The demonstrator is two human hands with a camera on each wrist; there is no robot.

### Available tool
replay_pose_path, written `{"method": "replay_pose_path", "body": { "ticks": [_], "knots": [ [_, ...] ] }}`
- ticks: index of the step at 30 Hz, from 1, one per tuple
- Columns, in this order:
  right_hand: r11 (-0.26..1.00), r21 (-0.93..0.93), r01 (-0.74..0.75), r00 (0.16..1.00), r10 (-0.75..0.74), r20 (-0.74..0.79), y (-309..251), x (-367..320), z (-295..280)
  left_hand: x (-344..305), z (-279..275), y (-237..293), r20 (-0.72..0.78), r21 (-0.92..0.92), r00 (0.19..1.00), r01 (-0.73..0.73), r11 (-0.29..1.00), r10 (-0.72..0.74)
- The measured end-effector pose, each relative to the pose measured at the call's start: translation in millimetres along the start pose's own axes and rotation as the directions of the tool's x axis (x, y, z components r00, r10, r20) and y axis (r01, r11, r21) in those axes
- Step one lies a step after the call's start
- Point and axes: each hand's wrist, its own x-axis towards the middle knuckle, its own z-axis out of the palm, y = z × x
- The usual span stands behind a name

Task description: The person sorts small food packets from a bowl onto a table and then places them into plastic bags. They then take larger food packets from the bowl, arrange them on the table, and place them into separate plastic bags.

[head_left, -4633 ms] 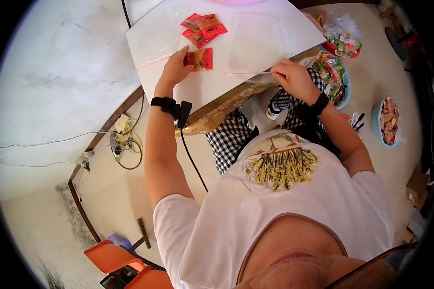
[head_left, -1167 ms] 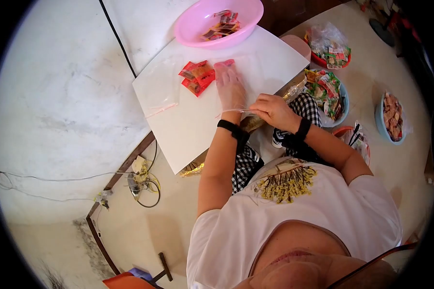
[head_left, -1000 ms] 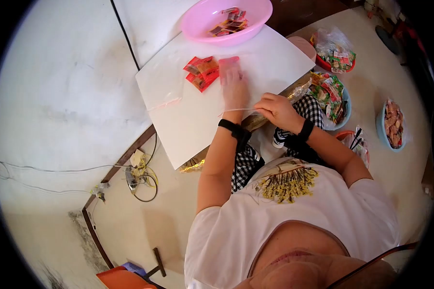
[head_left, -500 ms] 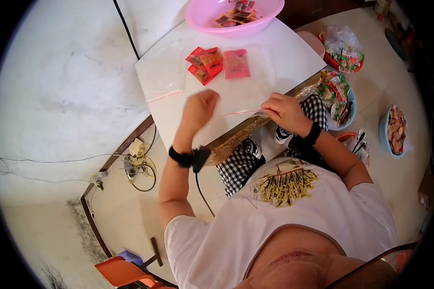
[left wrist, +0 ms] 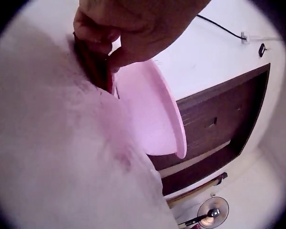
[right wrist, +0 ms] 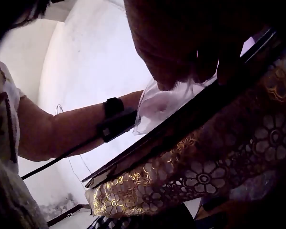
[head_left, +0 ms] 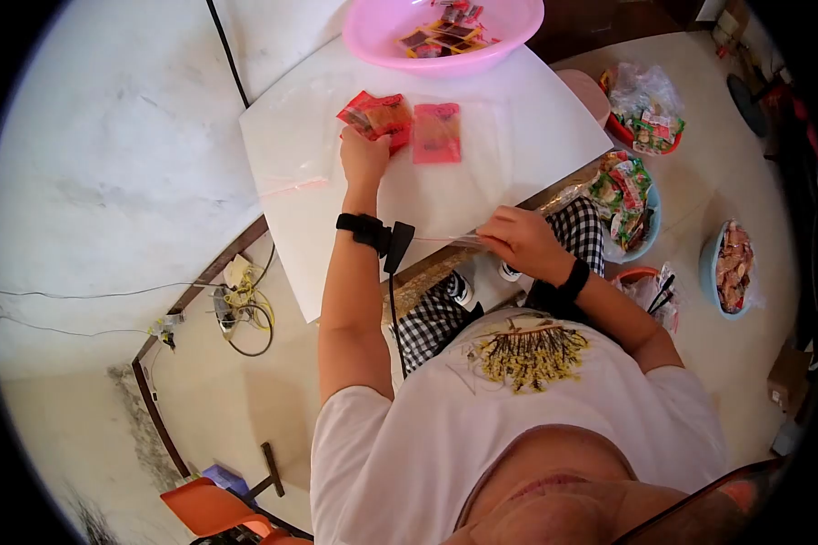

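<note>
Downward head view, close wrist views (same table (head_left: 554, 123))

A white tabletop (head_left: 554, 123), with a gold floral covering (right wrist: 205, 181) along its near edge, carries a pink basin (head_left: 509, 53) of small packets at its far end, close to the wall. Nearer the person, an overlapping pile of red packets (head_left: 382, 113) lies just left of a clear plastic bag (head_left: 489, 159) spread toward the table's near edge, a single reddish packet (head_left: 437, 133) showing through its film. A second clear bag (head_left: 295, 184), marked by a thin red strip, lies flat at the table's left side, its outline faint against the white.
</note>
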Motion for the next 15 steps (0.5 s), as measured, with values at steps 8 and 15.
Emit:
{"method": "replay_pose_path", "body": {
  "ticks": [8,15],
  "knots": [
    [0.998,-0.062,-0.029,0.999,0.027,-0.027,-4.9,0.9,-3.5,-10.3,-28.6,-2.3,0.316,-0.696,0.885,0.461,0.55,-0.342],
    [0.994,-0.095,-0.054,0.986,0.038,-0.161,-15.3,3.0,-6.5,-89.4,-110.9,-30.1,0.351,-0.791,0.906,0.421,0.444,-0.235]
  ]
}}
